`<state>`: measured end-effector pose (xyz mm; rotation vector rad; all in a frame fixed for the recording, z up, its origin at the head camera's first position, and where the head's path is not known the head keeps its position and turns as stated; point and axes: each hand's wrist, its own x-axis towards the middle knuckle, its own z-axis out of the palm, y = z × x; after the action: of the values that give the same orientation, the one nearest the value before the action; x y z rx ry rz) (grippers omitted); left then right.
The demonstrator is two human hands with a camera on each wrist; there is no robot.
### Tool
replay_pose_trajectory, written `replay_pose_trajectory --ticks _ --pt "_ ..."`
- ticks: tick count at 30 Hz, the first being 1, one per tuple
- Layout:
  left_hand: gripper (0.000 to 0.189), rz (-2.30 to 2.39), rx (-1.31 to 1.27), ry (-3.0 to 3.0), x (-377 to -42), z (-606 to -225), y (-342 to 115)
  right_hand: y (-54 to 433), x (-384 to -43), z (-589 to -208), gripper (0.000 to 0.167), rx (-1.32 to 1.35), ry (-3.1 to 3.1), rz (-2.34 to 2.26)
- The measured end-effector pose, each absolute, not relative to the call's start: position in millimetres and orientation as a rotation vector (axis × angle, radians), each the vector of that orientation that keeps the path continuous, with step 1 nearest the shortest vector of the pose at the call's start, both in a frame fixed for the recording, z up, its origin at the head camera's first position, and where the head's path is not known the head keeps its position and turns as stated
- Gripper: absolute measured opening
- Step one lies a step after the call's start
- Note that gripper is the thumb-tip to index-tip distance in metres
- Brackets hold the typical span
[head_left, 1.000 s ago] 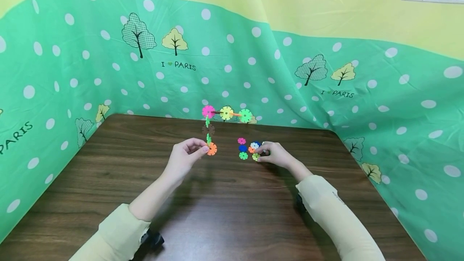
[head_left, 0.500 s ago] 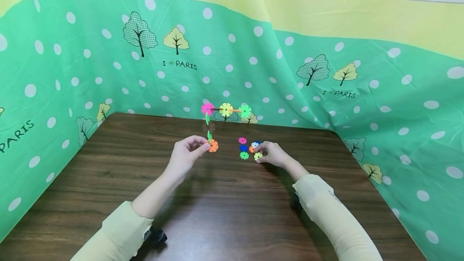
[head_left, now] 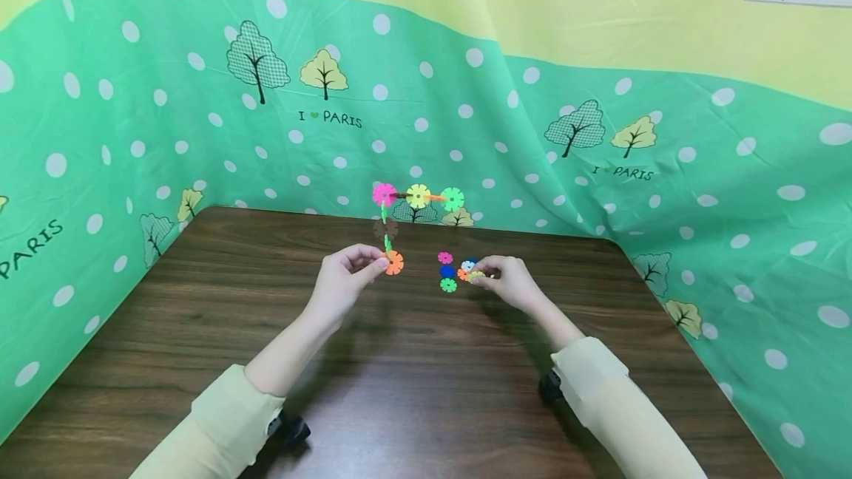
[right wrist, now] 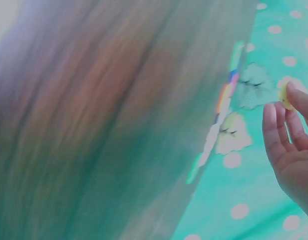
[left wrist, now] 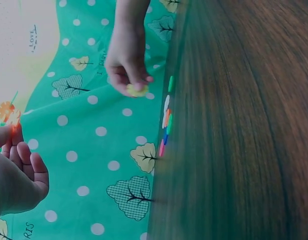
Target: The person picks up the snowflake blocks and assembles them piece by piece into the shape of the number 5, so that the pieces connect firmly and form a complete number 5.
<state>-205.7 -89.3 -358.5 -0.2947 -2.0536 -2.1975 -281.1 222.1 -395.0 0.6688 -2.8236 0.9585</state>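
Note:
My left hand (head_left: 339, 279) pinches an orange notched plastic disc (head_left: 396, 262) between thumb and fingers. That disc is the lower end of a joined chain, held in the air. Above it come green discs seen edge-on and a brown disc (head_left: 386, 228), up to a pink disc (head_left: 384, 195). From there the chain runs right through a yellow disc (head_left: 418, 196) to a light green disc (head_left: 452, 199). My right hand (head_left: 512, 283) pinches a loose yellow disc (left wrist: 137, 90), which the left wrist view shows raised off the table.
Loose discs lie on the brown wooden table (head_left: 399, 390) between the hands: pink (head_left: 444, 258), blue (head_left: 447, 271), green (head_left: 448, 285), white (head_left: 468, 266) and orange (head_left: 462, 274). My right hand partly hides others. A green dotted cloth (head_left: 299, 168) hangs behind the table.
My right hand has picked the yellow disc up from the table, and it now tilts nearly flat. My left hand has raised the chain slightly.

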Motion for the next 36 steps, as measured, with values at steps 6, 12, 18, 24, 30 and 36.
replay_pose_trajectory --ticks 6,12,18,24,30,36 --pt "0.018 -2.193 -0.287 -2.053 -204.8 -355.5 -88.1 210.0 -263.4 -374.8 0.011 0.698 -2.664 1.062" --pt "0.022 -2.201 -0.294 -2.059 -203.6 -352.5 -86.8 195.4 -245.7 -356.1 0.012 0.714 -2.539 1.176" --pt "0.02 -2.21 -0.326 -2.035 -203.0 -350.6 -82.9 172.9 -223.8 -333.0 0.011 0.714 -2.418 1.311" --pt "0.019 -2.221 -0.343 -2.02 -201.8 -347.5 -79.4 148.1 -191.2 -301.2 0.012 0.8 -2.296 1.409" --pt "0.02 -2.226 -0.359 -2.009 -199.9 -344.0 -75.4 134.9 -180.5 -295.1 0.012 0.803 -2.192 1.429" --pt "0.019 -2.233 -0.37 -2.004 -197.0 -340.3 -72.4 127.7 -181.4 -300.6 0.01 0.852 -2.125 1.463"
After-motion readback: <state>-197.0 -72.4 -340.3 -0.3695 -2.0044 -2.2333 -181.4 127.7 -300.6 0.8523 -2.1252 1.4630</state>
